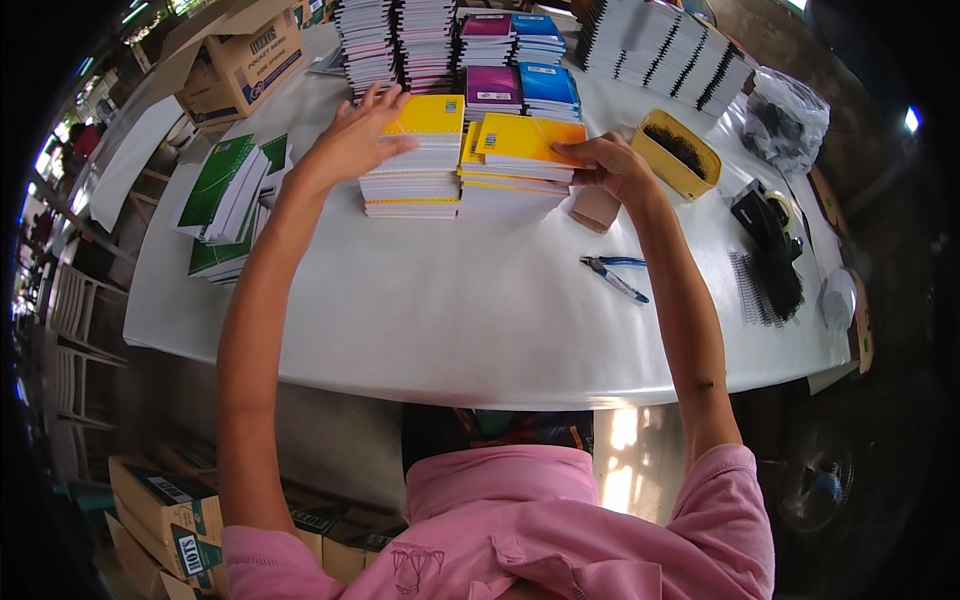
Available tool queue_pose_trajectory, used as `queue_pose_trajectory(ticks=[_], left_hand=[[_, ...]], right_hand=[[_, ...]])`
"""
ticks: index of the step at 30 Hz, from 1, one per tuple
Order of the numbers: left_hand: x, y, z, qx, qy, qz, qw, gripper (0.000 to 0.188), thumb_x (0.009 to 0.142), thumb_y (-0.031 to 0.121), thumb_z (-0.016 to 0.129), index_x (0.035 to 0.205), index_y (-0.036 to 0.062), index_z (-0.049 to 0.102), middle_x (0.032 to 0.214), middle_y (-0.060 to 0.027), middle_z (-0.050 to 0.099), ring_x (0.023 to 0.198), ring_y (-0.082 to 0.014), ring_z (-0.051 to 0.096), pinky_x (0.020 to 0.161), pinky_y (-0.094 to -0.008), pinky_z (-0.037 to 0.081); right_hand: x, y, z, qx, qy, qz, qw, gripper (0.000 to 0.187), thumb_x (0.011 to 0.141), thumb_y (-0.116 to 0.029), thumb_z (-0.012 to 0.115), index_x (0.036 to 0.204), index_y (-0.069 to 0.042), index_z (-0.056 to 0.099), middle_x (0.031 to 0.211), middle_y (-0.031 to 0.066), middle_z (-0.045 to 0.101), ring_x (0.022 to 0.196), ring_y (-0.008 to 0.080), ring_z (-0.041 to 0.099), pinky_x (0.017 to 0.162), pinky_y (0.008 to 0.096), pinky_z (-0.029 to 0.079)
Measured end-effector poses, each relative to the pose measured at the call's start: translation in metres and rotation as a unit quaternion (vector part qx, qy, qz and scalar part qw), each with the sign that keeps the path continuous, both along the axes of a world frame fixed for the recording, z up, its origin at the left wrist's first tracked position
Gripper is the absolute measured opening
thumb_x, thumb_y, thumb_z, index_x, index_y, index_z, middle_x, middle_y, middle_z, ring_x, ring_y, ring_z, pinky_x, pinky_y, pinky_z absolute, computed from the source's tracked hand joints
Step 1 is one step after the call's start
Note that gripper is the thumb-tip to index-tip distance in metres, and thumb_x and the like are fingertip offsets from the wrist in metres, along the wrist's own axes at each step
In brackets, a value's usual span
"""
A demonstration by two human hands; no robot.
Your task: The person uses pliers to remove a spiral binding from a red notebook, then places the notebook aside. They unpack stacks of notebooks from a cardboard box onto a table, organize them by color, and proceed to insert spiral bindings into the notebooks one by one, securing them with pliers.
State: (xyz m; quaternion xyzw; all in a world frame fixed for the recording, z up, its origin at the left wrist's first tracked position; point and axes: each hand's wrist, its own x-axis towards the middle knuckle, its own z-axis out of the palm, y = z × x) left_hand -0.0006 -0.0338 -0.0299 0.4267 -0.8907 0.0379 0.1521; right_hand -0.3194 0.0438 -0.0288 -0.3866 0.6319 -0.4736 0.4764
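While the right hand (617, 165) pinches a yellow notebook (525, 137) near the tub (660, 177), the left hand (350, 140), fingers spread, borders a stack (410, 185) farther from it.

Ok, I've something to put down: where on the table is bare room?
Widest is the near middle of the table, in front of the yellow notebooks, between the green notebooks and blue-handled cutters. A narrower strip lies in front of the black coils. Crowded: the far side, with purple notebooks and blue notebooks.
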Motion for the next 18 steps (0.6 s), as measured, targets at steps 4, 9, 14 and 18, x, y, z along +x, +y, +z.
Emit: queue_pose_trajectory(ticks=[4,9,14,18], left_hand=[[-0.004,-0.005,-0.006,0.031,0.043,-0.032,0.998,0.067,0.082,0.031,0.068,0.137,0.0010,0.043,0.148,-0.0112,0.034,0.135,-0.0307,0.033,0.108,-0.0438,0.032],[-0.001,-0.001,-0.003,0.043,0.060,-0.047,0.996,0.066,0.080,0.030,0.070,0.135,0.0030,0.047,0.145,-0.0097,0.040,0.131,-0.0288,0.039,0.106,-0.0396,0.036],[-0.006,0.009,-0.002,0.007,0.027,-0.018,0.999,0.068,0.077,0.022,0.073,0.137,0.0062,0.045,0.144,-0.0080,0.041,0.131,-0.0281,0.040,0.107,-0.0382,0.037],[-0.001,0.013,0.000,0.006,-0.005,-0.008,1.000,0.075,0.074,0.021,0.076,0.139,0.0083,0.042,0.146,-0.0071,0.039,0.131,-0.0289,0.040,0.108,-0.0383,0.036]], right_hand=[[-0.001,-0.004,0.004,-0.006,0.107,0.083,0.991,0.046,0.076,-0.030,0.079,0.095,0.005,0.057,0.097,0.0180,0.063,0.072,0.0205,0.069,0.066,0.0248,0.059],[0.011,-0.006,0.026,0.032,0.529,0.101,0.842,0.051,0.082,-0.050,0.067,0.080,0.002,0.065,0.080,0.0175,0.068,0.063,0.0223,0.068,0.050,0.0286,0.053],[0.027,-0.019,0.013,-0.297,0.640,0.015,0.708,0.051,0.083,-0.052,0.065,0.080,-0.001,0.070,0.074,0.0149,0.069,0.070,0.0230,0.068,0.049,0.0302,0.049],[0.068,-0.040,0.014,-0.422,0.455,0.173,0.765,0.047,0.085,-0.043,0.066,0.095,0.004,0.067,0.092,0.0189,0.069,0.081,0.0282,0.065,0.063,0.0344,0.051]])
